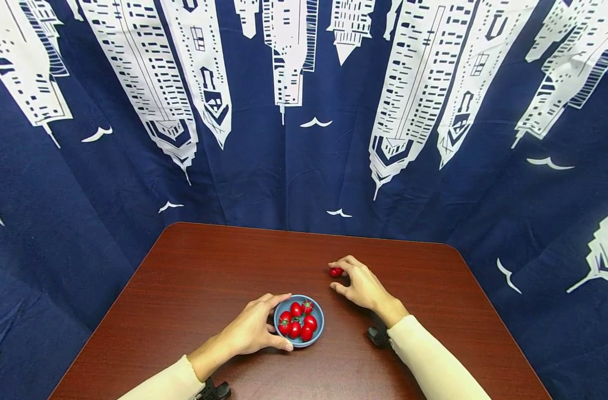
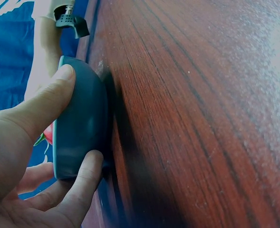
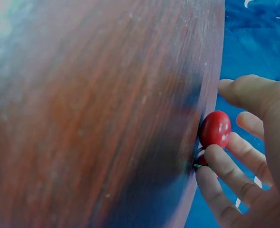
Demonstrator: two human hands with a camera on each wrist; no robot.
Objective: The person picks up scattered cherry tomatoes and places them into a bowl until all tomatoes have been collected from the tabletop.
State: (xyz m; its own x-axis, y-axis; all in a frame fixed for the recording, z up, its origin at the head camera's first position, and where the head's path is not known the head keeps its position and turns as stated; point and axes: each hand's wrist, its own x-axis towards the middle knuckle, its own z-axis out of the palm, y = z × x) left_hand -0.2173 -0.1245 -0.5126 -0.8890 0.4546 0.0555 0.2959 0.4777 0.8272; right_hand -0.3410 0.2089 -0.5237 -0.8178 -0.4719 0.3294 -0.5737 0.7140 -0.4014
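A small blue bowl (image 1: 321, 328) holds several red cherry tomatoes (image 1: 310, 323), some with green stems. My left hand (image 1: 256, 328) grips the bowl from its left side, thumb at the near rim and fingers along the far side. In the left wrist view, the thumb and fingers lie against the bowl's outer wall (image 2: 85, 114). Right of the bowl and farther back, my right hand (image 1: 358, 283) reaches over a loose cherry tomato (image 1: 336, 272). In the right wrist view, fingers lie beside that red tomato (image 3: 216, 129), the thumb stands apart, and a second, green-stemmed tomato (image 3: 202, 160) is partly hidden by fingers.
The brown wooden table (image 1: 209, 266) has rounded far corners. A dark blue curtain (image 1: 323, 166) with white buildings and birds hangs behind it and along both sides. Black wrist devices (image 1: 377, 336) show at both cream sleeves.
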